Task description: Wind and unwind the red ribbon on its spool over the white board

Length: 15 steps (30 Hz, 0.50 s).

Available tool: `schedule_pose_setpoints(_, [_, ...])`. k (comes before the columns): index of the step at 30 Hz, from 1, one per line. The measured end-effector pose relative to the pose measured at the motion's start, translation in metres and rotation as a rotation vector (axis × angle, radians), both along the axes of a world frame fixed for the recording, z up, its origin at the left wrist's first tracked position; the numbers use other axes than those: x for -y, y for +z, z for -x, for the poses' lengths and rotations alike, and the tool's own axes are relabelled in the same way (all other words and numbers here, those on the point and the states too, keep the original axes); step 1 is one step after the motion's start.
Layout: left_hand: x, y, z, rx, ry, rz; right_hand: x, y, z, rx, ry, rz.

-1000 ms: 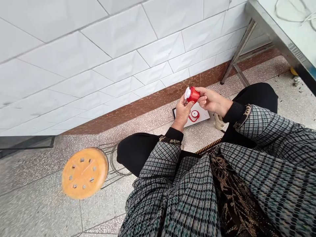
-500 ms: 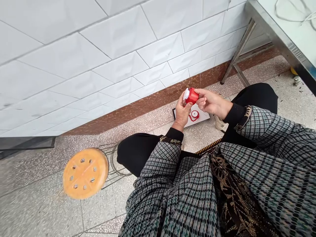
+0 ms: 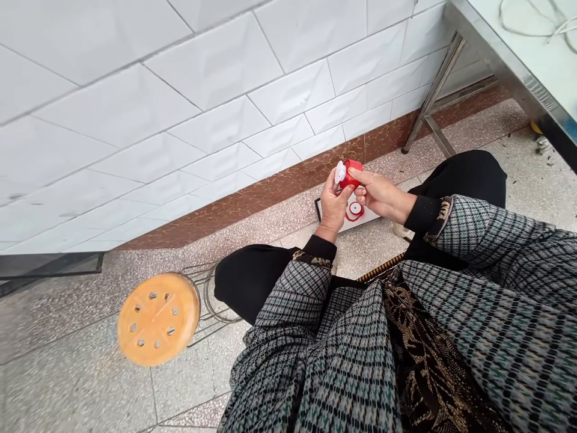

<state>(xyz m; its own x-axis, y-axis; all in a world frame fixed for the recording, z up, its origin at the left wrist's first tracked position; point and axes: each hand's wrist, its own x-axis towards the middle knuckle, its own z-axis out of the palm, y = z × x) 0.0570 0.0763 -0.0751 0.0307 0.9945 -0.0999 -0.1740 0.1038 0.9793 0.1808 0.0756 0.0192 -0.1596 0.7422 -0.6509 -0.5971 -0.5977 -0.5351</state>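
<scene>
Between my two hands is a small red spool (image 3: 354, 174) with a white flanged end that points left. My left hand (image 3: 332, 204) has its fingers and thumb closed round the white-end side of it. From the right, my right hand (image 3: 383, 193) pinches the red part, thumb on top and the other fingers curled below. Just beneath the hands, a white board (image 3: 367, 214) with a dark edge lies on the floor, partly covered by them. On that board rests a white disc (image 3: 356, 208) ringed by a red strip.
To the left stands a round orange stool (image 3: 157, 319) with holes in its seat and wire legs. A metal-framed table (image 3: 509, 54) with white cables on top is at upper right. The tiled wall (image 3: 225, 90) runs along the front. A dark flat frame (image 3: 54, 263) lies at far left.
My right hand has shifted slightly left and down, its thumb now lying further over the red spool. The spool is turned a little. My left hand stays about where it was.
</scene>
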Motion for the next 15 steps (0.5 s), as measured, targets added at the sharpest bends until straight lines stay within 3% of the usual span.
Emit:
schedule_pose_setpoints(5, [-0.001, -0.003, 0.003, 0.033, -0.047, -0.024, -0.009, 0.003, -0.011, -0.098, 0.017, 0.066])
schedule_pose_setpoints(15, [-0.016, -0.022, 0.024, 0.082, -0.129, -0.132, -0.025, 0.002, -0.029, -0.191, 0.229, 0.204])
